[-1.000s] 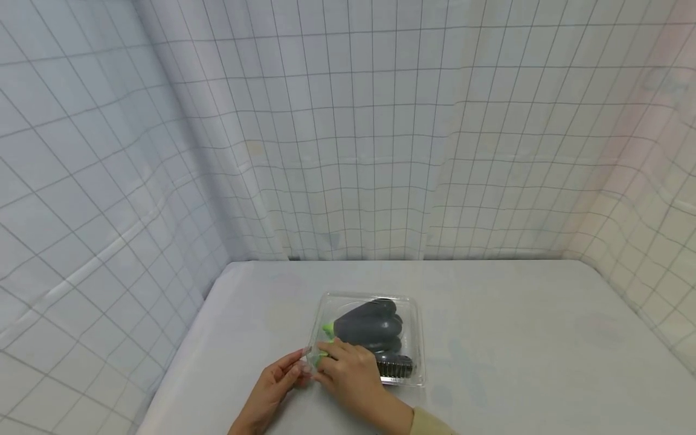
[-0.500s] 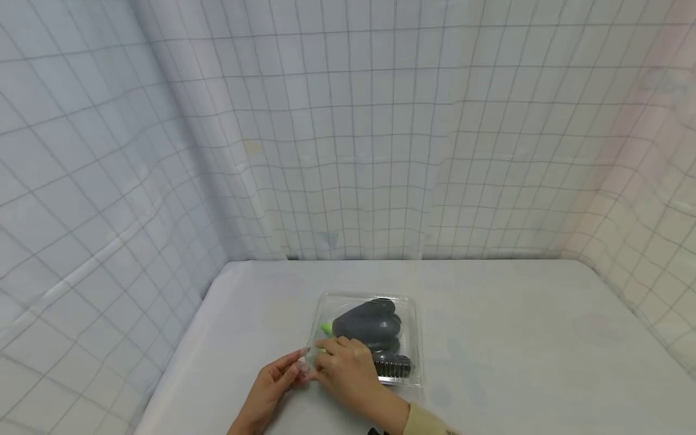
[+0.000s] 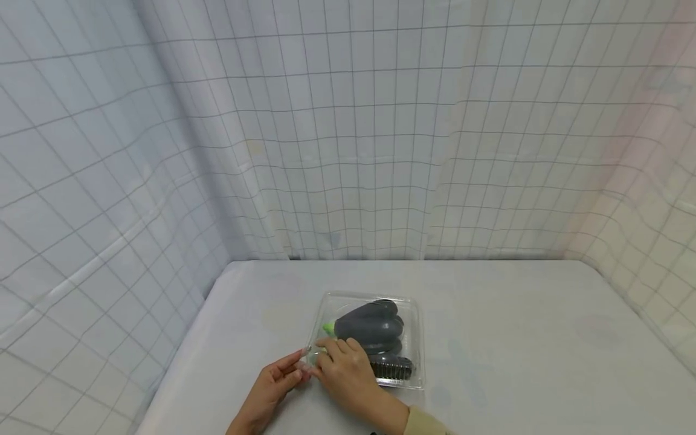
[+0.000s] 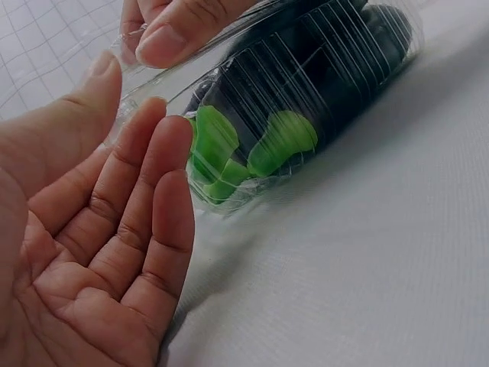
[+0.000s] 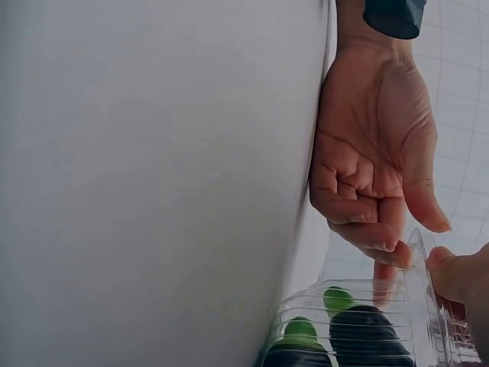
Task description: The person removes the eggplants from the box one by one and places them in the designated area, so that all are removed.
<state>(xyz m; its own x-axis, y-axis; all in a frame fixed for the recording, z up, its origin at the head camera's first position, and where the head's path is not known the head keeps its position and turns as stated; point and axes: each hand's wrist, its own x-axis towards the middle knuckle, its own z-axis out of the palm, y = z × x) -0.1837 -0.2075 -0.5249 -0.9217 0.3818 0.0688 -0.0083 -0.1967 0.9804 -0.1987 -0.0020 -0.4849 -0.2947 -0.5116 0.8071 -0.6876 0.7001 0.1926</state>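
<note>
A clear plastic clamshell box [image 3: 410, 314] lies on the white table, holding several dark eggplants [image 3: 370, 329] with bright green stem ends. My left hand [image 3: 274, 383] pinches the box's near-left corner between thumb and forefinger; its other fingers extend along the side in the left wrist view. From the right, my right hand [image 3: 348, 371] reaches across the near part of the box, hiding some stem ends. In the right wrist view its thumb [image 5: 451, 275] presses on the clear rim [image 5: 420, 283], beside the left hand's fingertips. Lid and base edges sit close together there.
The white-covered table [image 3: 516, 338] extends to both sides of the box. White grid-patterned curtains [image 3: 375, 133] hang behind it and along both sides. A dark band [image 5: 393, 15] is on the left wrist.
The right hand's fingers have shifted slightly along the near-left corner of the box. The left hand keeps its hold on that corner, and the box stays in place.
</note>
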